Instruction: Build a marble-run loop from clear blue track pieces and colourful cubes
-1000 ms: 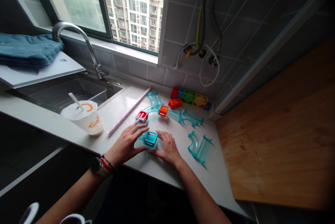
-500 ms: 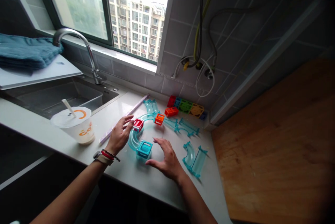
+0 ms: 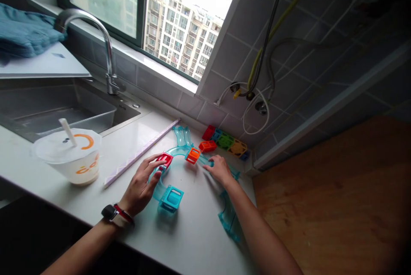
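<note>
My left hand (image 3: 143,183) rests by the red block (image 3: 165,160), its fingers apart and touching the block's left side. My right hand (image 3: 219,168) is at the straight clear-blue track (image 3: 204,160) right of the orange block (image 3: 193,155); its thumb and fingers are close together at the track's end, and whether they grip it is hard to tell. A curved clear-blue track (image 3: 158,189) runs between the red block and the teal block (image 3: 171,199). More track pieces (image 3: 228,219) lie under and beside my right forearm.
A drink cup (image 3: 72,155) with a straw stands at the left. A long pale strip (image 3: 141,151) lies behind my left hand. Several coloured blocks (image 3: 226,141) line the wall, with a forked track (image 3: 183,136) nearby. The sink (image 3: 58,108) and faucet (image 3: 111,61) are at the back left.
My right hand has moved forward from beside the teal block to the straight track. My left hand stays by the red block. The view has shifted.
</note>
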Demonstrator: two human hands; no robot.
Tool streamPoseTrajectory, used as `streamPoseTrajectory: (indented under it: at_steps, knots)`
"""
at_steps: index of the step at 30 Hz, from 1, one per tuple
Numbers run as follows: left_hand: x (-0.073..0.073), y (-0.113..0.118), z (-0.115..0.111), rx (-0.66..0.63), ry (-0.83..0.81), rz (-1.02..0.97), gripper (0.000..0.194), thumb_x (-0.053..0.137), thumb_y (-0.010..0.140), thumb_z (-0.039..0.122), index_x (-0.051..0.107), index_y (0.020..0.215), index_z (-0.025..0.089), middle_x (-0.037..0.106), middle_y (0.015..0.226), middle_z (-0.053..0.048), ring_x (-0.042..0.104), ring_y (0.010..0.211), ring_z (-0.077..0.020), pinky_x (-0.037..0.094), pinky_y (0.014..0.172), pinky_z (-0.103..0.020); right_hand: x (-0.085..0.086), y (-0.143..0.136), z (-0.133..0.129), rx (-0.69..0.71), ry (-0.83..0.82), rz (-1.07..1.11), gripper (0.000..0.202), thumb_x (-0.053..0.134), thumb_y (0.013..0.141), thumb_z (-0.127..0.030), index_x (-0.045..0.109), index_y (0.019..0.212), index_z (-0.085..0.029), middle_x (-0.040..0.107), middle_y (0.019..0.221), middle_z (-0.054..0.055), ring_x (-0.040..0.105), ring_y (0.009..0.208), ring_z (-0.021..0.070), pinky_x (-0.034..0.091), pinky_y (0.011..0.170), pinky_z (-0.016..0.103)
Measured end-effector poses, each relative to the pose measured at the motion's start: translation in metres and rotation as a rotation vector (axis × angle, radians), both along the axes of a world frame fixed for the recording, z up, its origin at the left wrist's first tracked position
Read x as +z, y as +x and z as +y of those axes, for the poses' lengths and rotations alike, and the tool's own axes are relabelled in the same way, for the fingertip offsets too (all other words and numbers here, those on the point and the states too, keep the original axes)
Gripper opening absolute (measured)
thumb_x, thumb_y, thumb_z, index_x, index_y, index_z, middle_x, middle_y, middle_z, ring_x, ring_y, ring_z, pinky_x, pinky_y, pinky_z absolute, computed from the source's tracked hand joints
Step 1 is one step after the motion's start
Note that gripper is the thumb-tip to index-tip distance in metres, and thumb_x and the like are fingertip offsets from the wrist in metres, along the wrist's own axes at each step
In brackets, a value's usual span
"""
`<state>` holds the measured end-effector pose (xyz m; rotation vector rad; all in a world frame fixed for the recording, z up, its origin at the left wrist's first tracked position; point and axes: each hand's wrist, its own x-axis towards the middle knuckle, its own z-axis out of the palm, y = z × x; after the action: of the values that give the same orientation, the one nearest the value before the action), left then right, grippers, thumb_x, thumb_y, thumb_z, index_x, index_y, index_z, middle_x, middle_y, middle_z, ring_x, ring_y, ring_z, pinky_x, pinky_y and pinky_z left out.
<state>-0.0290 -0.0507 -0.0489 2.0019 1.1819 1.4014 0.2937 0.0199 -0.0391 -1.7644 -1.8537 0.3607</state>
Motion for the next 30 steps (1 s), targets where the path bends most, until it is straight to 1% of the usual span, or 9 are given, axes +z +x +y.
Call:
streamPoseTrajectory:
  at_steps: [2,4,9,13,19,22,25,28,30]
  knots:
    - [-0.001,-0.001,0.0,0.006,-0.005,-0.023,0.036,0.042,0.106,0.039,0.061,0.135,0.026,0.053,0.149,-0.008,0.049,0.14,-0.0296,0.039,0.119,-0.047,-0.004,0.001,0.004,0.01,-0.007,0.021,0.012,0.081,0.071,-0.027,0.075,0.077,-0.02,0.072,0.095,0.011,0.065,0.097,0.0292,0.048,0.097,0.044]
    - [-0.002,-0.002,0.0,0.027,-0.017,-0.044,0.035,0.041,0.106,0.039,0.063,0.131,0.026,0.054,0.147,-0.008,0.049,0.139,-0.0293,0.039,0.118,-0.047,-0.007,0.005,0.005,0.024,-0.006,0.07,0.011,0.079,0.072,-0.029,0.072,0.074,-0.02,0.071,0.093,0.009,0.065,0.095,0.0274,0.048,0.095,0.042]
    - [0.0,-0.003,-0.001,0.034,-0.022,-0.048,0.031,0.041,0.107,0.036,0.065,0.122,0.023,0.054,0.146,-0.01,0.051,0.137,-0.0286,0.041,0.115,-0.047,-0.003,0.026,-0.004,0.033,-0.019,0.298,0.029,0.077,0.077,-0.047,0.072,0.084,-0.019,0.073,0.087,0.005,0.067,0.084,0.0226,0.053,0.082,0.034]
    - [0.003,-0.002,0.0,0.044,0.016,-0.07,0.029,0.042,0.106,0.032,0.065,0.122,0.022,0.057,0.142,-0.01,0.053,0.134,-0.0275,0.042,0.114,-0.047,0.008,0.041,-0.02,-0.009,-0.046,0.546,0.037,0.077,0.078,-0.055,0.067,0.081,-0.019,0.073,0.077,0.004,0.07,0.073,0.022,0.057,0.071,0.032]
    - [0.007,-0.002,-0.004,0.12,0.097,-0.085,0.025,0.047,0.105,0.026,0.066,0.119,0.021,0.062,0.134,-0.01,0.058,0.128,-0.027,0.043,0.112,-0.047,0.019,0.048,-0.055,-0.163,0.044,0.875,0.041,0.078,0.079,-0.057,0.062,0.087,-0.021,0.075,0.087,0.004,0.075,0.075,0.0226,0.062,0.073,0.037]
    - [0.022,0.004,-0.011,0.116,0.133,-0.084,0.02,0.052,0.103,0.024,0.067,0.116,0.021,0.065,0.128,-0.009,0.06,0.125,-0.0259,0.045,0.11,-0.046,0.022,0.042,-0.08,-0.238,0.118,1.038,0.037,0.08,0.08,-0.052,0.061,0.089,-0.021,0.075,0.09,0.003,0.076,0.079,0.0206,0.062,0.075,0.034]
    - [0.05,0.016,-0.014,0.016,0.152,-0.022,0.018,0.056,0.101,0.024,0.067,0.116,0.022,0.068,0.122,-0.008,0.063,0.121,-0.0249,0.048,0.107,-0.043,0.022,0.027,-0.106,-0.244,0.121,1.297,0.037,0.086,0.076,-0.044,0.062,0.091,-0.021,0.075,0.087,0.001,0.075,0.077,0.0185,0.061,0.071,0.03]
    - [0.083,0.034,-0.002,-0.123,0.126,0.152,0.028,0.055,0.103,0.031,0.062,0.129,0.023,0.071,0.118,-0.008,0.067,0.112,-0.0236,0.052,0.1,-0.04,0.018,0.001,-0.123,-0.269,0.081,1.497,0.039,0.086,0.077,-0.043,0.061,0.1,-0.023,0.073,0.079,-0.002,0.071,0.064,0.0145,0.058,0.062,0.025]
    - [0.099,0.048,0.013,-0.214,0.1,0.315,0.037,0.056,0.103,0.039,0.058,0.137,0.024,0.071,0.123,-0.009,0.067,0.113,-0.0245,0.052,0.1,-0.041,0.013,-0.02,-0.126,-0.318,0.045,1.586,0.043,0.084,0.079,-0.046,0.059,0.108,-0.025,0.071,0.074,-0.003,0.067,0.056,0.0124,0.054,0.055,0.023]
